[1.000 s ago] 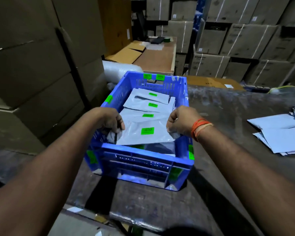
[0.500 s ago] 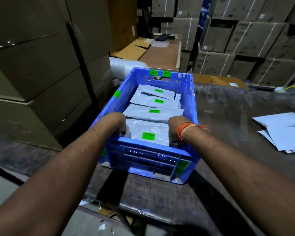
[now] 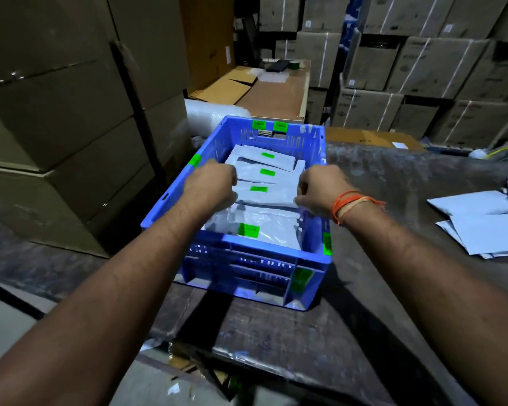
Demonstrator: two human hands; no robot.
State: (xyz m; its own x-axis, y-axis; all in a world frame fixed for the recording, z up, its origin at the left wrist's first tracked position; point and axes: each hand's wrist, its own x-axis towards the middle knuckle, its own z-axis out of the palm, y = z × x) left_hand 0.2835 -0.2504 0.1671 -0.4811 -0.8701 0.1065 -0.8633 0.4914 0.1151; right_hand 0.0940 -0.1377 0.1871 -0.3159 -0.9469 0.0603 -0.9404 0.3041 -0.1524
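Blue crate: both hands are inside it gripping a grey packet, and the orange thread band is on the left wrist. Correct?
Not quite. The head view shows the orange thread band on the right wrist, not the left. The rest stands: left hand and right hand are inside the blue crate gripping a grey packet.

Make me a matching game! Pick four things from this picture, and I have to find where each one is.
Things:
1. blue crate
2. orange thread band
3. grey bag
4. loose bags

Places:
A. round the person's right wrist
B. lying flat on the right side of the table
C. inside the crate, gripped at its ends by the left hand and the right hand
D. standing on the table, straight in front of the person

Right pairs: 1-D, 2-A, 3-C, 4-B.
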